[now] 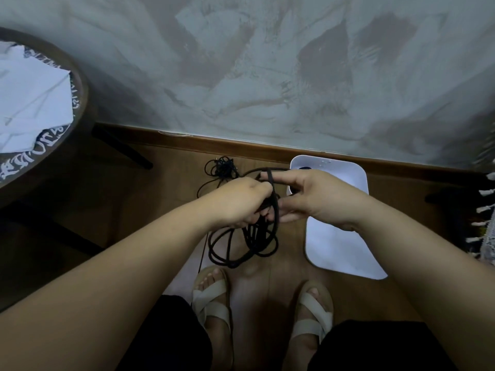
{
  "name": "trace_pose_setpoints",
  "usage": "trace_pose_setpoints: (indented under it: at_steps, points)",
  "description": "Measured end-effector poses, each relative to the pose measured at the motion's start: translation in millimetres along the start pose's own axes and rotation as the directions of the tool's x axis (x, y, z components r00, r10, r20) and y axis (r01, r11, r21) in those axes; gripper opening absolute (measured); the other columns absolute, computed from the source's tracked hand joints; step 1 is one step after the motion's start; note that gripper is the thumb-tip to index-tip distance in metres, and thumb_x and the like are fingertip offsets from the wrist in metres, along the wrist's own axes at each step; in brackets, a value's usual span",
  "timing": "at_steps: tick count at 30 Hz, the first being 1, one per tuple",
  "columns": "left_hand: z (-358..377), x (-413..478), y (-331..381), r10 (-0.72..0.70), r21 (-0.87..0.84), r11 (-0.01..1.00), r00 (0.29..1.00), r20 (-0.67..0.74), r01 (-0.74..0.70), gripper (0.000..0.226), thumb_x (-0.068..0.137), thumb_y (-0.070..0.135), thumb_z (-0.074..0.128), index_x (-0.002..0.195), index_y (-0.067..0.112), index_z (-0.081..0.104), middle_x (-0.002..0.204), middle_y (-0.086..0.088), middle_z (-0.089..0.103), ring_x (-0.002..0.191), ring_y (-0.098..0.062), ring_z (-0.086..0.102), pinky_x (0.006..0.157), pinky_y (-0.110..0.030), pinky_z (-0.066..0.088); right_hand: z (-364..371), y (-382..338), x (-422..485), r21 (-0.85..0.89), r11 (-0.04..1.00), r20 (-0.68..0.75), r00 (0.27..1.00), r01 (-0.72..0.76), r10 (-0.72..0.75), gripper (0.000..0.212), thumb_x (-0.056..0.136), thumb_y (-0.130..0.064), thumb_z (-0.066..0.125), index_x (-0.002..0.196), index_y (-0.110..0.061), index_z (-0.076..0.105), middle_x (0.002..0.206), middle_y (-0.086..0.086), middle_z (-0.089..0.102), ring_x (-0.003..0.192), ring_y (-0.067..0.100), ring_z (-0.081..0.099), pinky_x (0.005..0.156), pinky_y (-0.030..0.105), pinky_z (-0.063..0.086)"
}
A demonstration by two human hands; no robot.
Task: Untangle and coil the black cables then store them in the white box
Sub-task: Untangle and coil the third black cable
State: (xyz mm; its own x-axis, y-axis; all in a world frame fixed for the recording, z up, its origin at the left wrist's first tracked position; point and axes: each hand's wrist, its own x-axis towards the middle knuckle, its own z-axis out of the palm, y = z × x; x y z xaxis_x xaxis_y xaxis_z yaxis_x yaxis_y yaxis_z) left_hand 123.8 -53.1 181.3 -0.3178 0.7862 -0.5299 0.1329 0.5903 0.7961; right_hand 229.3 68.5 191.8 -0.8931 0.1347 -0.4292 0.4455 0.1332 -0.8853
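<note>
Mottled grey plaster wall (267, 62); glossy brown wooden plank floor (160, 188). Smooth white rounded-rectangular box (337, 245) lies on the floor under the right hand (318, 196), whose straight fingers carry the thin black cable coil (241, 245). Left hand (238, 202) grips the hanging loops. Small tangled black cable heap (222, 167) lies on the floor beyond.

The looped black cable (242, 247) hangs in several loose coils above the wooden floor (166, 188). Its top is bunched in the left hand (238, 202), and one strand is hooked over the right hand's (313, 196) straight forefinger. The tangled black cable (222, 167) lies knotted on the floor near the wall. The white box (337, 247), round-cornered and open, sits on the floor just right of the coils.
</note>
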Motion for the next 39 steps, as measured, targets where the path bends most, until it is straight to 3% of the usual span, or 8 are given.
trace_pose_setpoints:
  at_steps: [3,9,16,19,26,29,33,39]
  points:
    - [-2.7,-6.1,1.5,0.052,-0.018,0.999,0.995,0.083,-0.050,0.039,0.098,0.027,0.028,0.069,0.010,0.047,0.037,0.006,0.036,0.034,-0.008,0.026,0.040,-0.021,0.019,2.1,-3.8,-2.8,-0.350,0.930,-0.064,0.987,0.114,-0.145,0.048,0.086,-0.001,0.062,0.117,-0.038,0.058,0.062,-0.024,0.065,0.060,0.001,0.063,0.061,0.011,0.051]
    - [-0.8,-3.1,2.8,0.148,0.047,0.988,0.988,-0.044,-0.146,0.048,0.096,0.041,0.043,0.066,0.006,0.055,0.039,0.003,0.040,0.032,-0.010,0.033,0.041,-0.021,0.028,-4.6,-5.8,1.2,-0.845,0.513,-0.067,0.922,0.151,-0.381,0.025,0.080,-0.037,0.068,0.103,-0.027,0.066,0.073,-0.016,0.051,0.087,0.010,0.039,0.064,0.022,0.037]
    - [-7.4,3.4,1.4,0.149,-0.104,0.974,0.918,-0.367,-0.199,0.033,0.099,0.019,0.040,0.077,0.011,0.063,0.071,-0.004,0.067,0.068,-0.016,0.064,0.068,-0.029,0.051,-30.3,-1.9,-8.8,-0.570,0.819,-0.117,0.981,0.063,-0.157,0.022,0.097,-0.033,0.046,0.088,-0.018,0.058,0.065,-0.007,0.055,0.060,-0.001,0.050,0.062,0.018,0.040]
    - [-14.5,2.0,-4.2,-0.001,-0.231,0.972,0.986,-0.167,-0.038,0.028,0.101,0.017,0.038,0.094,0.003,0.061,0.077,-0.011,0.068,0.062,-0.018,0.065,0.058,-0.025,0.054,-50.3,1.5,-10.4,-0.284,0.959,-0.354,0.926,0.023,-0.127,0.026,0.100,-0.030,0.041,0.080,-0.015,0.050,0.046,-0.003,0.052,0.062,0.018,0.062,0.075,0.043,0.049]
    - [-2.7,-2.5,-9.9,-0.102,0.559,0.827,0.959,0.265,-0.067,0.026,0.098,0.035,0.045,0.091,0.020,0.065,0.075,0.007,0.068,0.071,-0.007,0.062,0.072,-0.024,0.047,-42.6,-10.9,0.2,-0.206,0.970,-0.450,0.868,0.130,-0.212,0.028,0.100,-0.028,0.041,0.075,-0.016,0.046,0.046,-0.006,0.040,0.050,0.015,0.050,0.063,0.028,0.051]
    - [-12.9,-1.5,-8.9,-0.068,0.736,0.674,0.987,0.144,-0.061,0.030,0.097,0.040,0.045,0.103,0.019,0.066,0.096,0.002,0.068,0.090,-0.014,0.061,0.084,-0.032,0.049,-35.8,-21.2,-0.6,-0.206,0.963,-0.426,0.871,0.172,-0.246,0.028,0.100,-0.025,0.040,0.075,-0.016,0.045,0.049,-0.005,0.037,0.055,0.022,0.047,0.050,0.011,0.043]
    - [-35.9,-4.3,-2.7,0.039,0.510,0.859,0.985,-0.169,0.054,0.023,0.095,0.019,0.048,0.093,0.013,0.070,0.088,-0.001,0.072,0.079,-0.012,0.066,0.070,-0.017,0.052,-24.8,-23.3,-1.0,-0.313,0.938,-0.288,0.925,0.153,-0.247,0.022,0.100,-0.027,0.042,0.082,-0.017,0.049,0.055,-0.009,0.040,0.045,0.009,0.044,0.058,0.021,0.048]
    - [-49.3,-8.8,12.3,0.179,0.071,0.981,0.704,-0.687,-0.179,0.023,0.099,0.029,0.037,0.106,0.024,0.058,0.108,0.004,0.061,0.103,-0.016,0.056,0.089,-0.030,0.046,-10.3,-29.0,-2.5,-0.559,0.819,-0.134,0.960,0.129,-0.244,0.024,0.098,-0.033,0.043,0.078,-0.021,0.047,0.059,-0.006,0.047,0.047,0.005,0.047,0.044,0.013,0.035]
